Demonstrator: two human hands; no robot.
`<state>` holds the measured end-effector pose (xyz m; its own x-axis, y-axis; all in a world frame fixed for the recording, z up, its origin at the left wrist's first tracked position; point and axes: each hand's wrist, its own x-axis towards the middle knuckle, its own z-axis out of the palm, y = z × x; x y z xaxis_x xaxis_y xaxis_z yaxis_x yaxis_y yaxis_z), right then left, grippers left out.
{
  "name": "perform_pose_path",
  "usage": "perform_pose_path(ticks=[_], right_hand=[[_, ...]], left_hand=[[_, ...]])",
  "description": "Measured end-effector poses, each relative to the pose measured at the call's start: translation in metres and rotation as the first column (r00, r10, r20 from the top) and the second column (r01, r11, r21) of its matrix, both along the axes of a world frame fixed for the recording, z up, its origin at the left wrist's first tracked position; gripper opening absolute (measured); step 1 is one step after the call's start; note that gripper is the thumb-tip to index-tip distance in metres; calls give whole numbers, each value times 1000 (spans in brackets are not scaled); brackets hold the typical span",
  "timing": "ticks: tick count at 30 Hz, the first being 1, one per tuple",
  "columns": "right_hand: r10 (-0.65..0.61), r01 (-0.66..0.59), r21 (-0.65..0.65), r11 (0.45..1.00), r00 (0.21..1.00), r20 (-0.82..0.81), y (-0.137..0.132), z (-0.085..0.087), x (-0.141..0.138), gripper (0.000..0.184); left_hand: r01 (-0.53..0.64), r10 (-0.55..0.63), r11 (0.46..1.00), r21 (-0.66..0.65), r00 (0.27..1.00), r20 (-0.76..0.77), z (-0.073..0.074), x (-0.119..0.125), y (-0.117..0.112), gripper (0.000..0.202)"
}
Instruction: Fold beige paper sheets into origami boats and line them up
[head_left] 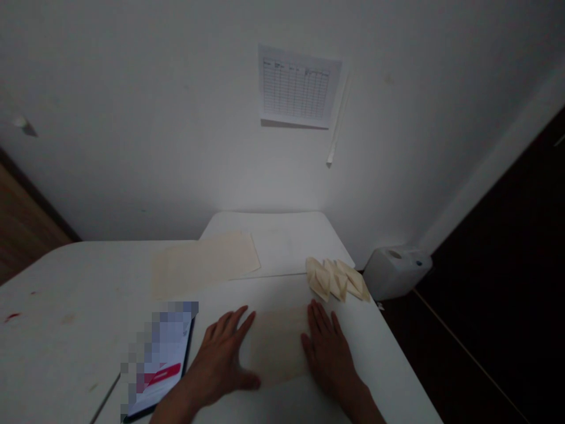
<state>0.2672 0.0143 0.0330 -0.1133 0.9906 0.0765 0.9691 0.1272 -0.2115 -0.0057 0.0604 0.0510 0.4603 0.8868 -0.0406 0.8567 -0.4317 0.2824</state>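
the left hand point(218, 356) and the right hand point(329, 353) lie flat and open on a white table point(66, 330), not gripping anything. a tan paper sheet point(276, 347) lies between them, and both hands touch its side edges. i cannot tell which way its long side runs. a pile of folded paper shapes point(338, 280) sits just past the right hand, nearer to it than the left. a phone point(161, 368) lies beside the left hand.
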Motion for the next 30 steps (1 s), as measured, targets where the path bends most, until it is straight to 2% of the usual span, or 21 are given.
perform_pose_path(ticks=[4, 7, 9, 13, 16, 19, 24, 30], right_hand=[[3, -3, 12, 1000, 1000, -1, 1, -3, 3, 60], [8, -8, 28, 1000, 1000, -1, 0, 2, -1, 58], [40, -40, 55, 998, 999, -13, -2, 8, -11, 56], [216, -212, 60, 975, 974, -72, -6, 17, -42, 53], [228, -225, 38, 974, 968, -102, -5, 14, -52, 55], [177, -176, 23, 984, 979, -96, -4, 7, -42, 56], [44, -44, -14, 999, 999, -29, -7, 0, -7, 59], [8, -8, -22, 1000, 1000, 2, -11, -2, 7, 60]], left_hand=[[-8, 8, 1000, -11, 1000, -9, 1, 2, 1, 117], [-17, 17, 1000, -16, 1000, -19, 0, 3, 1, 119], [-16, 16, 1000, -17, 1000, -15, -2, 4, 1, 119], [-10, 11, 1000, 1, 1000, -2, -5, 2, 1, 118], [-7, 7, 1000, 0, 1000, -5, -4, 1, 1, 119], [-13, 13, 1000, -18, 1000, -10, -2, 2, 0, 119], [-10, 10, 1000, -10, 1000, 3, -3, 1, 1, 119], [-20, 20, 1000, -24, 1000, 9, 0, 0, 2, 119]])
